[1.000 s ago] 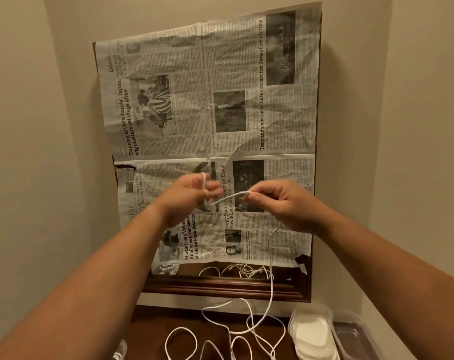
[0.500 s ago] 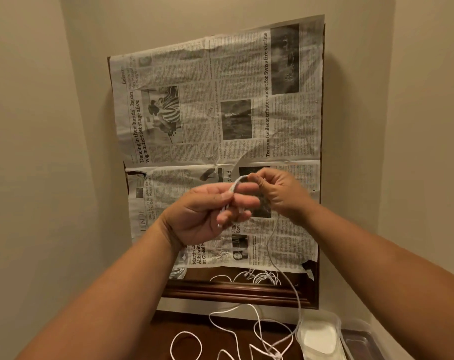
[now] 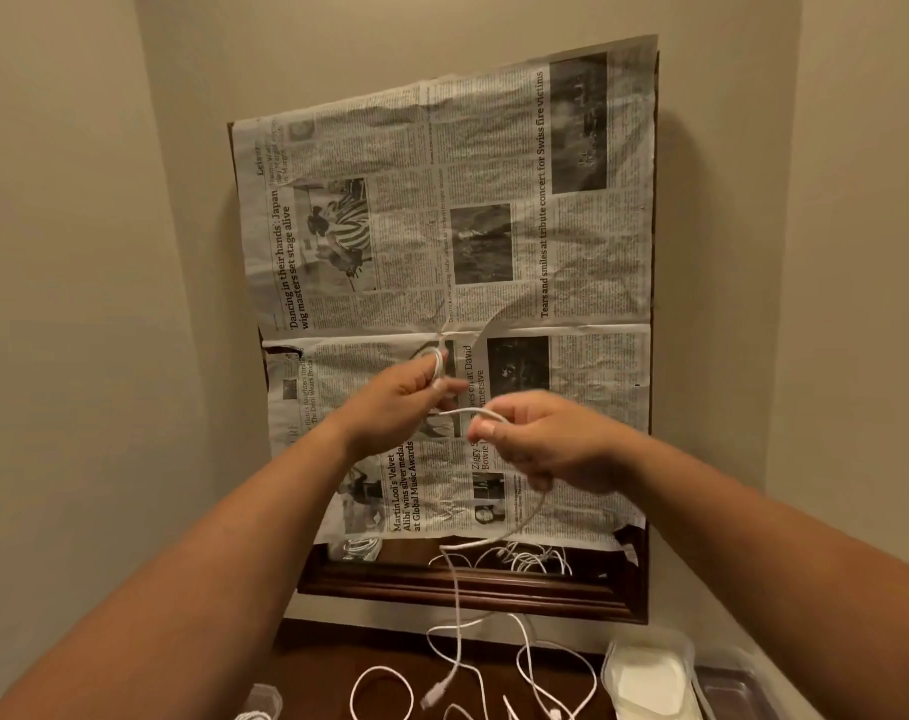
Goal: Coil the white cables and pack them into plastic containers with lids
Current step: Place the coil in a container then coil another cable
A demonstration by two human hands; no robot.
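Coiling under way: left hand (image 3: 408, 394) pinches the small coil, right hand (image 3: 540, 441) grips the white cable (image 3: 457, 605) trailing down to the surface (image 3: 327, 662), next wrap needs slack.

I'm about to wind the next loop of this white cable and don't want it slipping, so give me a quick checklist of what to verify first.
1. Left hand holds the started coil: ok, loops show above its fingers.
2. Right hand pinches the white cable feeding the coil: ok.
3. Cable tail hangs free down to the dark tabletop: ok.
4. Tail clear of the other loose cables on the tabletop: cannot tell, they overlap.
5. Plastic container within reach at lower right: ok.
6. Lid ready: cannot tell.
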